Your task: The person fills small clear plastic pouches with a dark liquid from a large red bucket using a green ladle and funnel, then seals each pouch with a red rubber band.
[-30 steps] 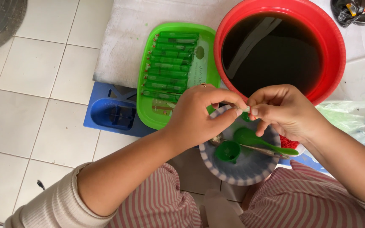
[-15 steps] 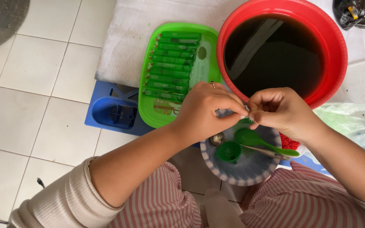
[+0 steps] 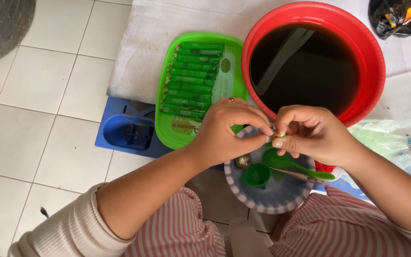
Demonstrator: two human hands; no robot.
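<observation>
Head view looks straight down at your two hands meeting above a blue-and-white striped bowl (image 3: 274,200). Your left hand (image 3: 227,131) is curled almost closed, thumb and forefinger pinched tight on a small pale-green item (image 3: 276,136), which sits just over the bowl's far rim; it is too small and too covered to name more exactly. Your right hand (image 3: 312,133) is curled the same way, its fingertips pinching the same item from the other side, so the two hands touch at that point. A ring shows on a finger of your left hand.

Inside the bowl lie a small green funnel (image 3: 256,175), a green plastic spoon (image 3: 296,164) and a metal spoon (image 3: 274,167), the metal one crossing under the green one.

Just beyond the bowl stands a large red basin (image 3: 374,62) filled with dark liquid. To the bowl's far left is a green tray (image 3: 167,128) holding a stack of slim green-filled tubes (image 3: 191,78) laid side by side. The tray rests partly on a blue plastic crate (image 3: 122,133) and partly on a white cloth (image 3: 167,19). To the right of the bowl is a heap of clear plastic bags (image 3: 391,138), and a black bag (image 3: 398,16) lies far right beyond the basin.

The floor (image 3: 39,85) is white tile. Your striped trousers (image 3: 177,233) frame the bowl on both near sides.
</observation>
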